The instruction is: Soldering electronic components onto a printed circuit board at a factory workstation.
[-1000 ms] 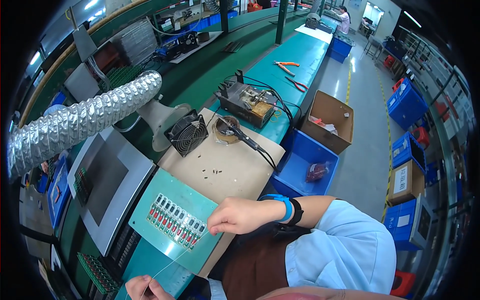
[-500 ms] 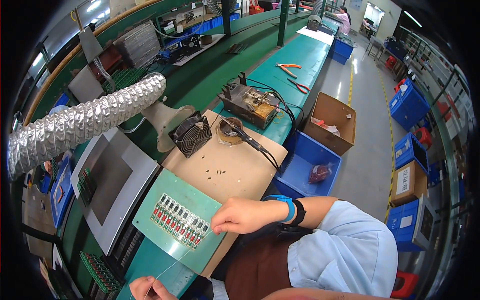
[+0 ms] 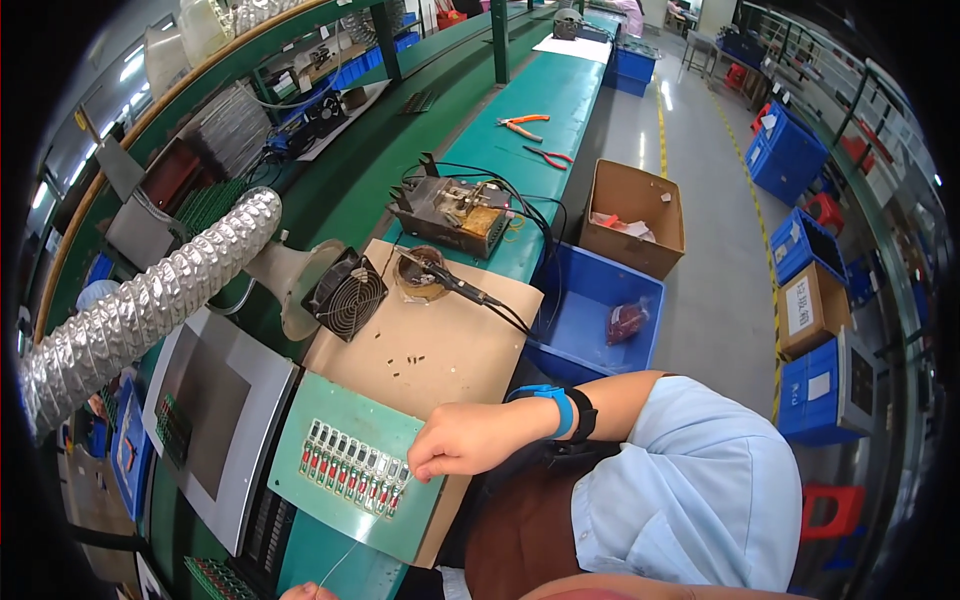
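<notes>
A pale green plate [image 3: 345,400] lies on the brown board and bears a row of small circuit boards [image 3: 352,466] with red and dark parts. At the row's right end, my right hand [image 3: 465,440] is closed in a pinch, wearing blue and black wrist bands. A thin silvery wire [image 3: 345,558] crosses the plate's near part toward its fingertips, where its end is hard to make out. Only the fingertips of my left hand [image 3: 308,592] show at the lower edge, closed on the wire's near part.
Beyond the plate are a small fan [image 3: 345,295], a soldering iron [image 3: 465,290] over a round pot [image 3: 420,275], and a metal device [image 3: 450,215]. A silver duct [image 3: 150,310] reaches in from the left. Pliers [image 3: 523,126], a blue bin [image 3: 590,310] and a carton [image 3: 632,215] stand farther right.
My view has shifted, so the bench sits farther left in the picture. My left hand has sunk mostly out of the lower edge. The right hand stays by the row's right end.
</notes>
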A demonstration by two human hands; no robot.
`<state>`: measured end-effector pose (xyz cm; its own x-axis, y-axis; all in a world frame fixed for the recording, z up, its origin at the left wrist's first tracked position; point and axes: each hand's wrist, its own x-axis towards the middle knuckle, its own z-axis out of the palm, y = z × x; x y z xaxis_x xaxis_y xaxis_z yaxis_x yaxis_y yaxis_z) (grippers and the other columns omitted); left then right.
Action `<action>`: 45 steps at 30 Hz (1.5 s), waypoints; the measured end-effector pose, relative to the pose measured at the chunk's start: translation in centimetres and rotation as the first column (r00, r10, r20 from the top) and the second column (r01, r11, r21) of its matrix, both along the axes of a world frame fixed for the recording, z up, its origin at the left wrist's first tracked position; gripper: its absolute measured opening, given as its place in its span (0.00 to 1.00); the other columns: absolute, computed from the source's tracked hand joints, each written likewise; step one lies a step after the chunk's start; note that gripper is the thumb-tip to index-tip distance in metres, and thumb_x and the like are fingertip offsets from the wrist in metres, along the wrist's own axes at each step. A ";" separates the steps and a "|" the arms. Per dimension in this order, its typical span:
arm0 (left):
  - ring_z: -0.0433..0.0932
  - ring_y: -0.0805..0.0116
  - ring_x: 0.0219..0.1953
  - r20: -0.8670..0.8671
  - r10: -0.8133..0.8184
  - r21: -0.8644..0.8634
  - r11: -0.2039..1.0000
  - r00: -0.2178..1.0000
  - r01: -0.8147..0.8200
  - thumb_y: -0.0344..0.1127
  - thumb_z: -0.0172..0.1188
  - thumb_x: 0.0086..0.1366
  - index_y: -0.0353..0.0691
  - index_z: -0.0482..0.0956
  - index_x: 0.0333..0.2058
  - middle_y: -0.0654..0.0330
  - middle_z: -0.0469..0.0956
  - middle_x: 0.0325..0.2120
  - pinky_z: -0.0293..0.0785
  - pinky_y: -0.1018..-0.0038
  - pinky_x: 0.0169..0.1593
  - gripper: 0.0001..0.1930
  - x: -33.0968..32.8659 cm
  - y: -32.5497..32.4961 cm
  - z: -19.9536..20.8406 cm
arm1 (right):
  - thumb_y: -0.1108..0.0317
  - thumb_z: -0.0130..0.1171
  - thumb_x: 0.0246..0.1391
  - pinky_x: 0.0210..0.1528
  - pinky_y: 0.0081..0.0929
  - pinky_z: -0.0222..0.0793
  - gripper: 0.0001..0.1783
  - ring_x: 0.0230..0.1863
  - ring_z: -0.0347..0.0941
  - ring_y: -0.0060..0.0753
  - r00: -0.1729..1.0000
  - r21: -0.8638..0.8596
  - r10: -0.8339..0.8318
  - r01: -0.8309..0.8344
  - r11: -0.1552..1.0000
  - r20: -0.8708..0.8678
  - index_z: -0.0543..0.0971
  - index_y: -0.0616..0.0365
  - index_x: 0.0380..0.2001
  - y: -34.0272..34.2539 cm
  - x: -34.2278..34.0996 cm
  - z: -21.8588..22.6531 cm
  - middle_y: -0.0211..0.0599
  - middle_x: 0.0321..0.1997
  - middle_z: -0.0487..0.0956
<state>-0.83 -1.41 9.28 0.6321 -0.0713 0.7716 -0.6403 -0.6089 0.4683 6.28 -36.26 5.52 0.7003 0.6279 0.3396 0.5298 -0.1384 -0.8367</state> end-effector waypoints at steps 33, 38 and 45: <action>0.81 0.73 0.28 -0.387 -0.118 -0.153 0.986 0.915 0.062 0.26 0.73 0.55 0.43 0.89 0.38 0.62 0.83 0.34 0.75 0.77 0.27 0.11 0.3 -4.9 0.4 | 0.75 0.58 0.64 0.26 0.22 0.66 0.07 0.23 0.73 0.22 0.979 -0.022 0.006 -0.010 1.000 -0.204 0.83 0.65 0.32 3.6 0.1 2.0 0.33 0.22 0.78; 0.84 0.67 0.31 -0.321 -0.159 -0.034 0.987 0.933 0.157 0.28 0.74 0.57 0.45 0.89 0.37 0.64 0.84 0.33 0.79 0.73 0.30 0.09 0.7 -7.0 -0.4 | 0.76 0.61 0.60 0.31 0.32 0.70 0.04 0.25 0.76 0.39 0.990 -0.079 0.084 -0.093 0.992 -0.112 0.83 0.63 0.32 5.1 0.0 2.8 0.39 0.24 0.80; 0.83 0.65 0.30 -0.309 -0.158 -0.007 0.986 0.938 0.164 0.28 0.73 0.55 0.46 0.87 0.36 0.65 0.83 0.33 0.79 0.71 0.30 0.09 0.8 -6.9 -0.6 | 0.75 0.63 0.58 0.33 0.38 0.71 0.03 0.27 0.77 0.46 0.982 -0.107 0.156 -0.167 0.980 -0.103 0.83 0.62 0.31 5.7 0.4 2.6 0.42 0.25 0.81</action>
